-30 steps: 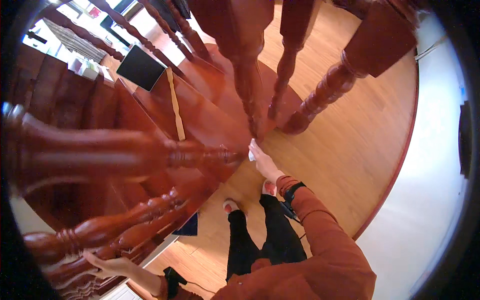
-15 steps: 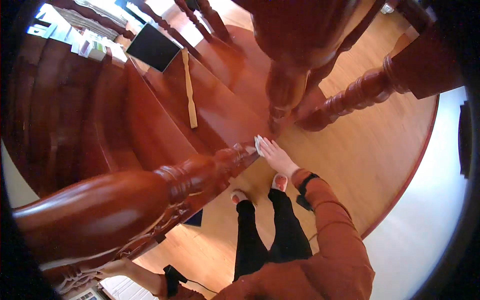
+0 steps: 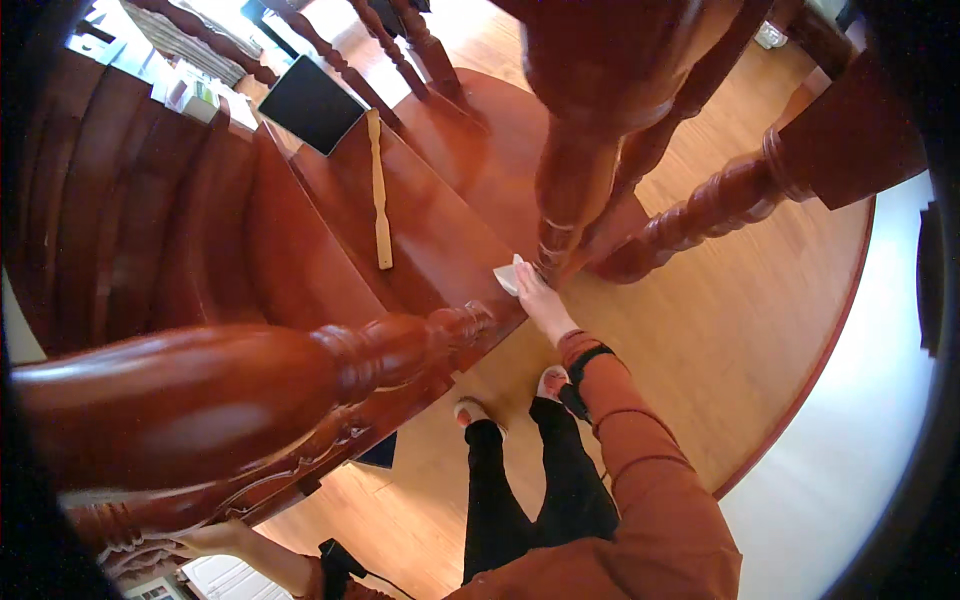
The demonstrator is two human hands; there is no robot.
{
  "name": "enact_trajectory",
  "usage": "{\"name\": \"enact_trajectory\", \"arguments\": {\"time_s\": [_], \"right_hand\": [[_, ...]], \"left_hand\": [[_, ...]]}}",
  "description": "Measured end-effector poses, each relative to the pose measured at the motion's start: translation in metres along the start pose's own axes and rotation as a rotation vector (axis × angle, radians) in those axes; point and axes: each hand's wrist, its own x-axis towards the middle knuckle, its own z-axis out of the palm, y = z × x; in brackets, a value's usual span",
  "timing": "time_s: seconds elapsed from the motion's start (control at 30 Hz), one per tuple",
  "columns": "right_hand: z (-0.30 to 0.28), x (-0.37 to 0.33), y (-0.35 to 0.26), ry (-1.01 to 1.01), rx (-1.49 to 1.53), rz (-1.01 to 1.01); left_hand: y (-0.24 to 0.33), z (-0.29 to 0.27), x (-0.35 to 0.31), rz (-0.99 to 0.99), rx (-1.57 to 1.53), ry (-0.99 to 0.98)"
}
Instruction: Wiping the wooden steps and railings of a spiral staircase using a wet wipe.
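Note:
My right hand [image 3: 540,302] reaches forward to the stair tread [image 3: 455,235], closed on a folded white cloth [image 3: 508,280]. The cloth lies against the tread's front end, between the feet of two turned wooden balusters. Down at the lower left, my left hand [image 3: 218,540] is at the carved part of the large near baluster [image 3: 180,400], its fingers against the wood and partly hidden. A long, pale wooden stick [image 3: 380,205] lies on a step, beyond the cloth and to its left.
A dark flat panel [image 3: 312,105] stands at the stick's far end. More reddish-brown steps [image 3: 130,210] curve away at left. Thick turned balusters [image 3: 580,170] rise at centre and right. My feet [image 3: 470,412] stand on the wood floor [image 3: 720,330].
My right hand has moved slightly forward with the cloth, from the near baluster's foot toward the central one. The cloth now shows more of its face. My left hand stays at the near baluster.

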Motion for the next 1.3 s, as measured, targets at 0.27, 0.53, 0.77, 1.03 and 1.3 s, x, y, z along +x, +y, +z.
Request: {"name": "enact_trajectory", "arguments": {"time_s": [0.27,0.53,0.77,1.03,1.3], "right_hand": [[-0.012,-0.061,-0.033,-0.022,0.48,0.276],[0.008,-0.086,-0.081,-0.002,0.572,0.205],[-0.015,-0.078,-0.158,-0.092,0.253,0.275],[0.018,-0.023,-0.165,0.033,-0.009,-0.004],[0.037,0.011,-0.168,0.006,0.447,0.008]], "left_hand": [[-0.001,0.005,0.0,-0.105,-0.06,0.029],[0.025,0.014,-0.014,-0.188,-0.041,0.022],[0.04,0.02,-0.019,-0.188,-0.113,0.002],[0.047,0.024,-0.025,-0.126,-0.146,-0.063],[0.023,0.012,-0.023,0.357,0.149,-0.172]]}}
